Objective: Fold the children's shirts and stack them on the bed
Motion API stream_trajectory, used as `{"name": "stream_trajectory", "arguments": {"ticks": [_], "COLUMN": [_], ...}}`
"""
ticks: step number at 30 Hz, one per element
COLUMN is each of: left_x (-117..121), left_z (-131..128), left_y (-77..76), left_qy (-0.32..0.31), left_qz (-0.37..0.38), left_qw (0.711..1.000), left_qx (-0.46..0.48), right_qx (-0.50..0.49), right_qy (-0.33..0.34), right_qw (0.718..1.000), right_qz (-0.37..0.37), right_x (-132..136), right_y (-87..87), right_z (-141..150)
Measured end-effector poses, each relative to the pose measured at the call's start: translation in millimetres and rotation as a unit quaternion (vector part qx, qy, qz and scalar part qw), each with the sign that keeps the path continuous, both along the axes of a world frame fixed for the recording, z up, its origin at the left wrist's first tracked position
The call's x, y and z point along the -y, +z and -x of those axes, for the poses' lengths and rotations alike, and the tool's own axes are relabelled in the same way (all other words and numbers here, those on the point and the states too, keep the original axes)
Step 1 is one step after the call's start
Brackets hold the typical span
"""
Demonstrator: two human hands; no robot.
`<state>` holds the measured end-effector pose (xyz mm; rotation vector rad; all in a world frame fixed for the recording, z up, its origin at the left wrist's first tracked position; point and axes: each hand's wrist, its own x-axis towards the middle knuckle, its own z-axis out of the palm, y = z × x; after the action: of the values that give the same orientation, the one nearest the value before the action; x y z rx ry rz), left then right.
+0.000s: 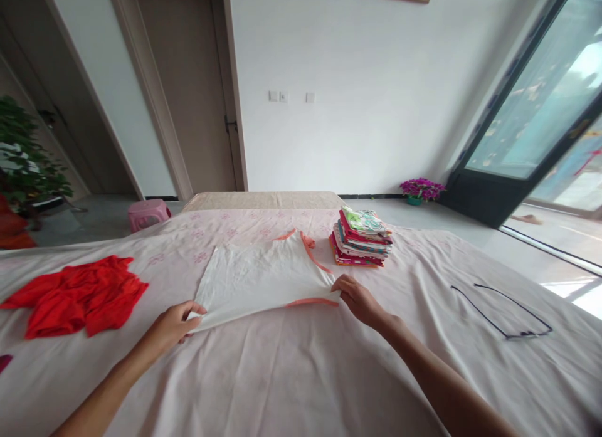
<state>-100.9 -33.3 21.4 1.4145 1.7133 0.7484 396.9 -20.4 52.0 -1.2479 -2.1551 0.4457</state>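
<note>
Now, toward the surface's far edge, the left hand and right hand pinched a white, orange-trimmed, lightly wrinkled garment by its near corners.

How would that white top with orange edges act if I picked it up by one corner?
The white top would probably flop, since its cloth looks thin and wrinkled. It's likely light, as the left hand and right hand just pinch its near edge.

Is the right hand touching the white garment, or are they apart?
Touching. The head view shows the right hand pinching the edge of the white garment between its thumb and fingers.
</note>
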Motion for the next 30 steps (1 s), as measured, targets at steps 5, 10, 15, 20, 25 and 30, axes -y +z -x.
{"name": "stream_trajectory", "arguments": {"ticks": [5, 10, 15, 20, 25, 30], "left_x": [22, 4, -51, -98, -134, -157], "left_z": [6, -23, -111, -159, -111, -63], "left_y": [12.2, 49.1, 43.7, 2.6, -22.7, -25.7], "left_qy": [-0.072, -0.054, -0.128, -0.194, -0.127, -0.004], "left_qz": [0.010, -0.045, -0.171, -0.214, -0.159, -0.095], "left_qw": [0.983, 0.932, 0.933, 0.904, 0.889, 0.871], "left_qx": [-0.168, -0.356, -0.290, -0.316, -0.411, -0.481], "right_qx": [0.094, 0.064, 0.134, 0.224, 0.242, 0.302], "right_qy": [0.048, 0.030, 0.012, -0.022, -0.090, -0.120], "right_qw": [0.993, 0.996, 0.990, 0.974, 0.965, 0.946], "right_qz": [0.054, 0.051, -0.028, -0.038, -0.050, -0.016], "right_x": [25, 9, -20, -37, -46, -55], "right_y": [21.8, 40.9, 15.7, -32.8, -50.6, -33.0], "right_z": [-7, 12, 80, 98, 50, 40]}}
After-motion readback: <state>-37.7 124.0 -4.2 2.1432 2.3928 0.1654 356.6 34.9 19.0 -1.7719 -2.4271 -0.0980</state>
